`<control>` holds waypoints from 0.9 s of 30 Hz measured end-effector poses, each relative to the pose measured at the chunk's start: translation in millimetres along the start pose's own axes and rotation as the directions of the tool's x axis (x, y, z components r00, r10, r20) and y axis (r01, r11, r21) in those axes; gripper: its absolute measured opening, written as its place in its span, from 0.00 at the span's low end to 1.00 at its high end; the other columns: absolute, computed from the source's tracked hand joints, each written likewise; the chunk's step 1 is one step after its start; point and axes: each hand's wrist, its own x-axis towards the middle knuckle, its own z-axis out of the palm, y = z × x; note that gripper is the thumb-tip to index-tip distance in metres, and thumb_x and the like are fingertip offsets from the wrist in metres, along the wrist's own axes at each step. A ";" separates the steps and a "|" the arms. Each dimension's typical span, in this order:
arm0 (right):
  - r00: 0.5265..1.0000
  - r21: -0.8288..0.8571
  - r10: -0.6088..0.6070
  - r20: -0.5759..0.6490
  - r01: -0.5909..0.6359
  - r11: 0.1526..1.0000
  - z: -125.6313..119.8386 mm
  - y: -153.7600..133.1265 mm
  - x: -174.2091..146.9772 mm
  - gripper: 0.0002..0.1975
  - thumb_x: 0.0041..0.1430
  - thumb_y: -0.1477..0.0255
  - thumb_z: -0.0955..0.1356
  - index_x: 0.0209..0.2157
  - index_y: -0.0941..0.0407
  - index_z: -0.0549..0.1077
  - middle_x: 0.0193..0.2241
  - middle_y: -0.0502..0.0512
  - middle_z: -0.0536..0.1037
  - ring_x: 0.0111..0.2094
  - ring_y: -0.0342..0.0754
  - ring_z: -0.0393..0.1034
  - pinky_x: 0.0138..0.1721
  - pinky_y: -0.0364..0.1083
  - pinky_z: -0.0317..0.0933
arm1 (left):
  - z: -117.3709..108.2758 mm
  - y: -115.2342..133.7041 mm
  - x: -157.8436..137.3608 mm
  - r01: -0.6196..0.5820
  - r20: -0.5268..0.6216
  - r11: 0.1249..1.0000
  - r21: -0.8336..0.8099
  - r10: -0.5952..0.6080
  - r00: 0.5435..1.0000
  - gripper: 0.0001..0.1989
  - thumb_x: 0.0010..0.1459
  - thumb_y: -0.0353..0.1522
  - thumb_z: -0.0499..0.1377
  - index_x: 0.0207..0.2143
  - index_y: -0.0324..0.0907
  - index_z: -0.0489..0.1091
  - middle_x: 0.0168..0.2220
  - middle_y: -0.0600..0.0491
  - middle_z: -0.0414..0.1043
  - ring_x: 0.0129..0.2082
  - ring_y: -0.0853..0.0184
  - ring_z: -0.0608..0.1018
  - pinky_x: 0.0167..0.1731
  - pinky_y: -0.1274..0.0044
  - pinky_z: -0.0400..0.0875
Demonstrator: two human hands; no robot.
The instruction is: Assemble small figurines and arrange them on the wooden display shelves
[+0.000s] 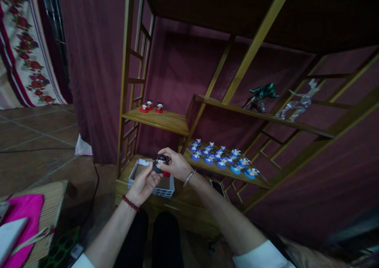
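From where I stand, a purple curtain [97, 62] hangs on the left, beside a tall wooden shelf unit [126, 66] that fills most of the view. Its lower shelf [211, 167], on the right, carries rows of blue-based figurines [221, 163]; the smaller left shelf [166, 119] bears three red-based figurines [159, 107] grouped toward its outer end. An open white box [164, 193] rests low in the unit, in front of the person's knees.

Over that box the two hands meet. The right hand [180, 167] comes in from above, its fingers closed in a pinch on the dark-haired figurine [161, 161]. The left hand [146, 185] is palm up and partly open, thumb and fingertips gripping the same piece lower down, near its dark base.

So the figurine sits right at the fingertips of both, neither hand nearer. Its short axis seems to lean, head up toward the right hand, base down toward the left. The left shelf lies straight ahead of it and higher; the blue rows are off to the right.
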 end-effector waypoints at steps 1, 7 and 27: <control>1.000 0.043 0.017 -0.006 -0.017 0.999 2.5 2.5 0.5 0.16 0.45 0.70 0.67 0.39 0.54 0.65 0.28 0.47 0.72 0.26 0.40 0.64 0.28 0.40 0.58 | -0.4 0.3 1.0 -0.001 -0.006 1.000 -0.001 0.001 1.000 0.08 0.54 0.32 0.54 0.33 0.35 0.68 0.27 0.50 0.73 0.25 0.71 0.75 0.27 0.81 0.71; 0.999 0.423 0.040 0.020 -0.045 0.905 15.0 12.2 3.5 0.19 0.43 0.71 0.69 0.40 0.55 0.65 0.35 0.50 0.72 0.35 0.42 0.67 0.37 0.42 0.61 | -2.2 2.0 5.9 -0.014 -0.002 1.000 -0.014 0.014 1.000 0.07 0.54 0.31 0.54 0.34 0.36 0.67 0.27 0.50 0.73 0.25 0.72 0.75 0.28 0.82 0.70; 0.993 0.628 0.109 -0.042 -0.058 0.776 30.3 22.9 -0.3 0.16 0.41 0.69 0.71 0.33 0.57 0.64 0.33 0.49 0.71 0.38 0.45 0.66 0.39 0.44 0.60 | 1.1 6.9 17.8 -0.026 -0.017 0.985 0.170 0.029 0.999 0.09 0.50 0.34 0.58 0.32 0.36 0.67 0.25 0.52 0.70 0.23 0.73 0.72 0.22 0.82 0.67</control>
